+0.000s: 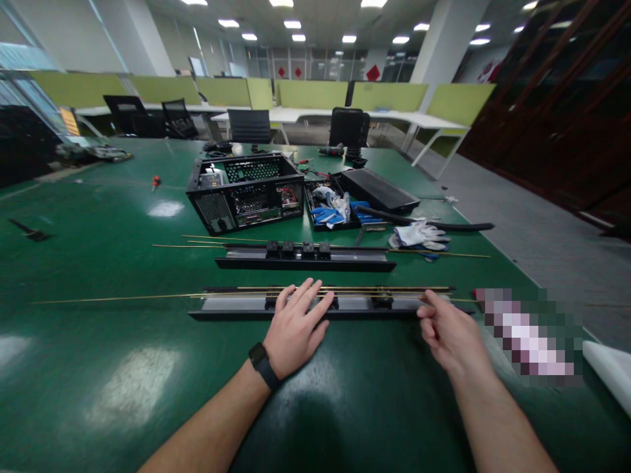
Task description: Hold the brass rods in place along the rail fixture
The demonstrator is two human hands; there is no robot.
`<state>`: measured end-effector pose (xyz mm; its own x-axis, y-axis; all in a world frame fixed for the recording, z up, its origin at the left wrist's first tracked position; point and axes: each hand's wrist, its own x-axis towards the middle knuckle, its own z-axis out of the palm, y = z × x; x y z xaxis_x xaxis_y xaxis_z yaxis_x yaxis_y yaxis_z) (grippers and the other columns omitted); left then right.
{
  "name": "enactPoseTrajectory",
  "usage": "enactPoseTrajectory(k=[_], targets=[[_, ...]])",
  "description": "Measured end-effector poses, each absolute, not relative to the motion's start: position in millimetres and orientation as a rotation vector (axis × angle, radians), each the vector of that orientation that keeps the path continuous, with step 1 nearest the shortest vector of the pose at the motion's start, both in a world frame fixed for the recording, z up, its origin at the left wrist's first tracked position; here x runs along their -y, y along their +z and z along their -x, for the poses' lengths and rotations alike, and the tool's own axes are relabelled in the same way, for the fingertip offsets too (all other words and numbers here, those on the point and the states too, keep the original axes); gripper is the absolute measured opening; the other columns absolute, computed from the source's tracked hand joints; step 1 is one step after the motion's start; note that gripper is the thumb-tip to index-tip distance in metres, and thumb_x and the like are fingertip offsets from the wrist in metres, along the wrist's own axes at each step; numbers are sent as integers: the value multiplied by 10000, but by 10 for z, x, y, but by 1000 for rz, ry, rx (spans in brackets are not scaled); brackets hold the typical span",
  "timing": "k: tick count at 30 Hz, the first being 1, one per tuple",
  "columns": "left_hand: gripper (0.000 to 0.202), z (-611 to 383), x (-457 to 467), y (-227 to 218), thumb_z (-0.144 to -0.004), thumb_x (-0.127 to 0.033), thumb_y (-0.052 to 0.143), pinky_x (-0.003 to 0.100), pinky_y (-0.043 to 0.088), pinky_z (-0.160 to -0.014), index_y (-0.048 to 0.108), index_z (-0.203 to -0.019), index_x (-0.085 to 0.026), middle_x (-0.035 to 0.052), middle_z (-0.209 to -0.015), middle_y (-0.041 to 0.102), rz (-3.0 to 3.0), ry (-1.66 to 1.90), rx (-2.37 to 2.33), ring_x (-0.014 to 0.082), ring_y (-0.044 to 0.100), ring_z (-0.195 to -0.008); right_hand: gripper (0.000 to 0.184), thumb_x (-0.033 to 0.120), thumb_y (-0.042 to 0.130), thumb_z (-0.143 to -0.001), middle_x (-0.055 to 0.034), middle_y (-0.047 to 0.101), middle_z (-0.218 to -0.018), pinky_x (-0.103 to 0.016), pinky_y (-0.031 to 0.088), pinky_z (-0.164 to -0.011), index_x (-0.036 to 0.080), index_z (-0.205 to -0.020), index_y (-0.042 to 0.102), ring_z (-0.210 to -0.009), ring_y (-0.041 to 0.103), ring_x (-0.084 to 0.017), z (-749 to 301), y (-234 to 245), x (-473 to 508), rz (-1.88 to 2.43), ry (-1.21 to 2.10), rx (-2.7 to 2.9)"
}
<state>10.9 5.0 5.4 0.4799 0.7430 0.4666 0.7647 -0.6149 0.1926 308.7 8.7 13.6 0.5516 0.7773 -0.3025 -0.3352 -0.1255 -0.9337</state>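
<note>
A long black rail (236, 307) with small black blocks lies across the green table (98, 368) just in front of me. Thin brass rods (123, 298) run along its top. My left hand (294, 328), with a dark watch on the wrist, rests flat on the rail's middle, fingers stretched out over the rods. My right hand (446, 332) is at the rail's right end, its fingers curled in a pinch around the end of a brass rod (458, 300). A second black rail (305, 257) with several black blocks and more rods lies parallel behind.
Behind the rails stand an open black computer case (245, 190), a black tray (329, 207) with blue and white gloves, a black flat panel (379, 189), a black hose (444, 225) and loose white gloves (419, 234). Office desks and chairs fill the background. The table edge runs along the right.
</note>
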Motion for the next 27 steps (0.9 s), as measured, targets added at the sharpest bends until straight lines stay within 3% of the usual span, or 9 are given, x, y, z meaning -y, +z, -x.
enactPoseTrajectory(k=[9,17,23,27], targets=[[497,-118,-47,60,-953,-302,548,508,252,-1175,492,-1447,-279,90,-1540,450,2670,-816,1363,276,363,-1453,358,397,869,-653,12,597,-562,-143,201,-223,160,-777,632,-287,353,-42,-2978,128,-58,1320,1165,527],[489,-115,-46,62,-959,-304,537,507,241,-1181,494,-1445,-272,92,-1543,445,2668,-801,1364,274,348,-1461,311,364,841,-688,24,571,-540,-148,218,-220,152,-778,631,-299,376,-55,-3067,130,-84,1335,985,408],[496,-112,-42,63,-956,-298,545,509,241,-1180,489,-1448,-272,90,-1549,436,2676,-803,1364,276,347,-1461,424,473,869,-665,2,608,-591,-139,183,-227,146,-803,637,-294,362,-41,-2923,103,-40,1343,1198,606],[491,-103,-40,52,-960,-300,537,509,240,-1179,488,-1449,-274,88,-1553,430,2676,-797,1360,274,340,-1465,386,442,854,-679,8,602,-577,-146,203,-227,158,-793,618,-300,382,-54,-2992,104,-59,1355,1047,485]])
